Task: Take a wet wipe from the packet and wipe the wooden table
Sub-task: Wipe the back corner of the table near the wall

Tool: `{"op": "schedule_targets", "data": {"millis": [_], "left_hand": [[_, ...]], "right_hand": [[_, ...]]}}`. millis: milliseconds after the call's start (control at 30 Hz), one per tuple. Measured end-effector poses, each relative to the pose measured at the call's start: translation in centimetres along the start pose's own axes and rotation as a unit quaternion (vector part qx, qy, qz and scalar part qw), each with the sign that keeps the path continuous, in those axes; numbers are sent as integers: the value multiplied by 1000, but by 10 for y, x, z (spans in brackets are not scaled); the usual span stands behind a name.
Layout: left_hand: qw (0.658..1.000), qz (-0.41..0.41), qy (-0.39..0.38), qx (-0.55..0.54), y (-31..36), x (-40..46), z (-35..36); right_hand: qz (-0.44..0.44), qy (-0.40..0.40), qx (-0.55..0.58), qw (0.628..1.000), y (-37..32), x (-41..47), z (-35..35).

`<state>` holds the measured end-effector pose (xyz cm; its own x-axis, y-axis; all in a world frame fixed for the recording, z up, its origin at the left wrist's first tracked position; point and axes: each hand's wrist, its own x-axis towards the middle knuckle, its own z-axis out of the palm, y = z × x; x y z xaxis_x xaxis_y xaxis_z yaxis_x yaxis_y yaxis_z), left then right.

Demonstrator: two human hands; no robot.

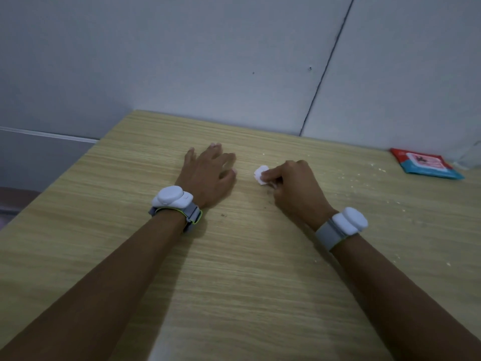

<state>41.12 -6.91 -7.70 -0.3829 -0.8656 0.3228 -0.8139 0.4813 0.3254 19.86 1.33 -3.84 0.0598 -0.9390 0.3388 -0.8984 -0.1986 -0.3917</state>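
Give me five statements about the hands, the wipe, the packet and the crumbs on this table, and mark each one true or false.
1. The right hand holds a small bunched white wipe against the wooden table. True.
2. The left hand grips the wipe packet. False: it rests on the table with fingers spread, holding nothing.
3. The wipe packet lies at the table's far right, near the wall. True.
4. The packet is green. False: it is red and blue.
5. Pale crumbs lie scattered right of the right hand. True.
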Motion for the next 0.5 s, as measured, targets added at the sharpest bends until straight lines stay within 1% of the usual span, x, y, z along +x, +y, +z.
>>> {"op": "schedule_targets", "data": {"millis": [67,167,200,267,333,400,467,500], "left_hand": [[1000,-6,-6,-2,0,1,0],[1000,-7,-7,-5,-1,1,2],[1000,-8,-4,-9,-2,0,4],[1000,-8,-1,-12,-3,1,3],[1000,-9,1,-12,-2,1,2],[1000,-10,-2,-12,-2,0,2],[1000,-13,-7,-15,-2,0,1],[1000,-14,-7,-15,-2,1,0]], "right_hand": [[-19,0,-39,999,-7,4,4],[-74,-40,16,996,-16,-8,15],[-76,-38,31,996,-13,-9,13],[-38,-5,37,999,0,0,7],[-2,15,2,1000,7,8,4],[-36,3,-28,999,3,6,9],[-79,-17,-4,997,1,-1,14],[-75,-18,17,997,3,-2,13]]}}
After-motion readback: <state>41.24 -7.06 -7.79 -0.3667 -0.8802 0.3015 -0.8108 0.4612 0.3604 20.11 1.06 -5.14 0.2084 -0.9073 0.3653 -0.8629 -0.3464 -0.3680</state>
